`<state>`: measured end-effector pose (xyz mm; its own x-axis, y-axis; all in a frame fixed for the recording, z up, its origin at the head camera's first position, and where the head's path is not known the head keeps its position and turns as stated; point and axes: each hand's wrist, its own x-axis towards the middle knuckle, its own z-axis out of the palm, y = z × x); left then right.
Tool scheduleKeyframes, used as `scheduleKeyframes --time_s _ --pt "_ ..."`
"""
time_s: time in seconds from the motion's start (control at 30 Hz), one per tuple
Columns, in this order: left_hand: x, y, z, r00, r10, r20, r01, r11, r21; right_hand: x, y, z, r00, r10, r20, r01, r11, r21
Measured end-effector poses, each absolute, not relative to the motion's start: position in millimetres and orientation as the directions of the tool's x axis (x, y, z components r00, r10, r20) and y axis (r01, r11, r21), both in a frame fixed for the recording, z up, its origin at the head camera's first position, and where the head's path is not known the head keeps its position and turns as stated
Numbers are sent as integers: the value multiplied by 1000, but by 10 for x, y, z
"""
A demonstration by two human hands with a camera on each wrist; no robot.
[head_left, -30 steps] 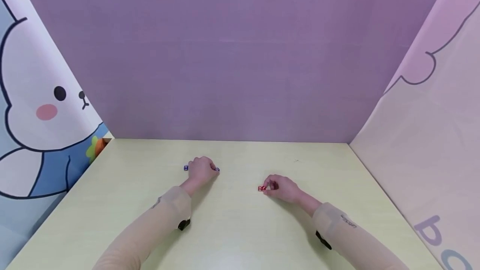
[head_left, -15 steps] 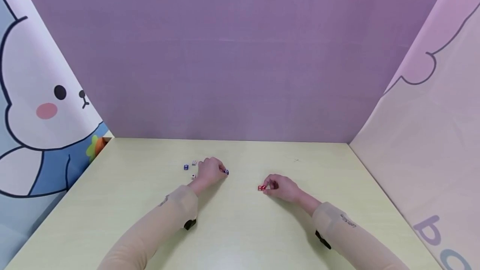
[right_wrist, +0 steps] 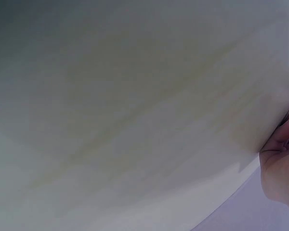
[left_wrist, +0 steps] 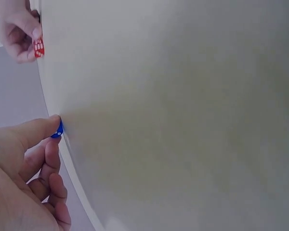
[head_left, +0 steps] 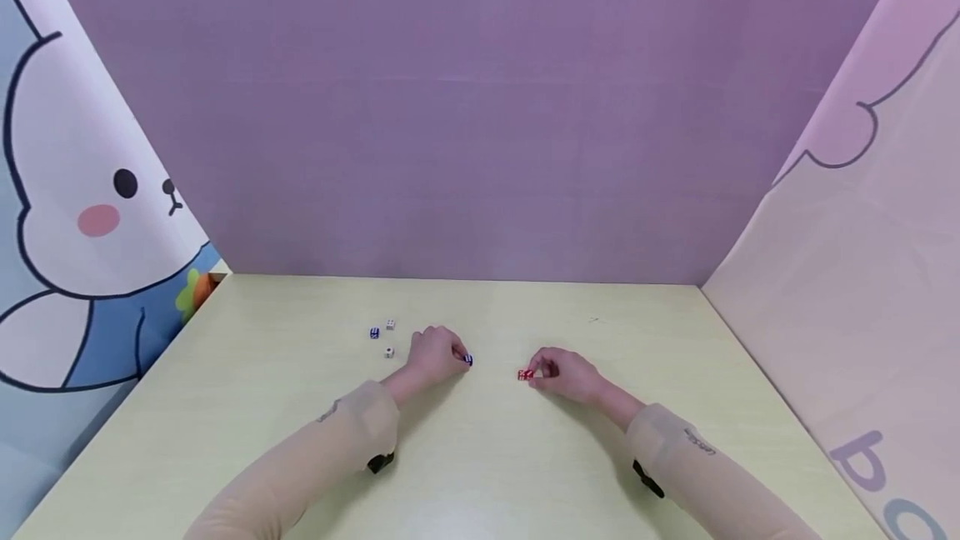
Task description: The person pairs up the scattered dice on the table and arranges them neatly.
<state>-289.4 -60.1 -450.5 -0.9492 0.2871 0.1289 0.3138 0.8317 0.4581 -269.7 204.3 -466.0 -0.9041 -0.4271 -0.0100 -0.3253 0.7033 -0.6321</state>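
Note:
My left hand [head_left: 435, 354] pinches a small blue die [head_left: 468, 360] between thumb and forefinger, low over the table. In the left wrist view the blue die [left_wrist: 58, 130] shows white pips at the thumb tip, with the other fingers curled below. To the right, my right hand [head_left: 567, 377] holds red dice [head_left: 522, 375] at its fingertips; they look like two side by side on the table. The red dice [left_wrist: 39, 47] also appear at the upper left of the left wrist view. Only part of the right hand [right_wrist: 282, 154] shows in the right wrist view, its fingertips hidden.
Behind the left hand lie another blue die [head_left: 374, 332] and two white dice, one farther back [head_left: 390, 324] and one nearer [head_left: 388, 352]. The pale table [head_left: 480, 457] ends at a purple backdrop [head_left: 480, 123], with printed cloth panels at both sides.
My left hand has moved right and slightly nearer with the blue die, towards the red dice. Two white dice it had covered now show. The right hand has stayed in place.

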Motion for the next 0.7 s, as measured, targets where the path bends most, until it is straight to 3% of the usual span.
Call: scheduleKeyframes --time_s 0.33,0.7 --pt "-2728 -498 -4527 -930 345 124 359 792 493 -2704 2119 -4648 -900 -435 -19 -294 640 -710" --pt "-2584 -305 -4573 -905 411 109 404 749 525 -2555 2198 -4621 -913 -408 27 -314 657 -685"
